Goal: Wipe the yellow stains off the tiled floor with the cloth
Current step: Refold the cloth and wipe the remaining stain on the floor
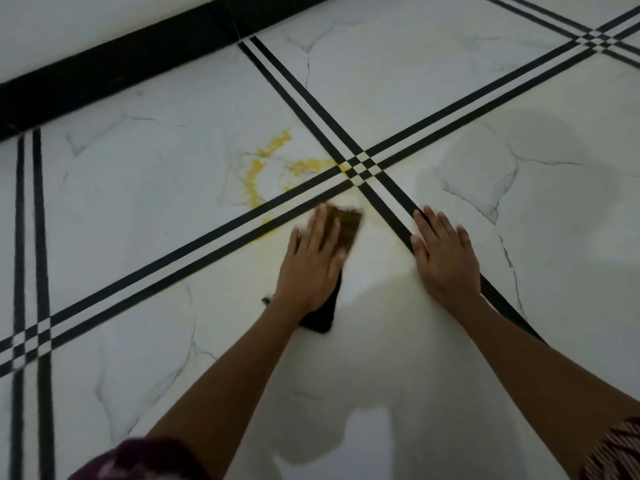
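- Left hand (313, 261) flat on cloth (341, 233), fingers spread, pressing it onto floor (138, 202); no grip around it.
- Cloth dark and blurred, just near of crossing black stripes (362, 168).
- Yellow stains (258, 171) far-left of cloth, apart from it, arc-shaped, reaching the stripes.
- Right hand (446, 258) flat on floor, fingers open, holding nothing, right of cloth.
- Black skirting (104, 74) along far wall.

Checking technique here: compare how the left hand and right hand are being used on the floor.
The left hand presses the cloth flat and looks motion-blurred; the right hand rests bare and sharp. The left hand lies beside the yellow stains; the right hand lies across a black stripe. Both are palm-down, fingers extended.
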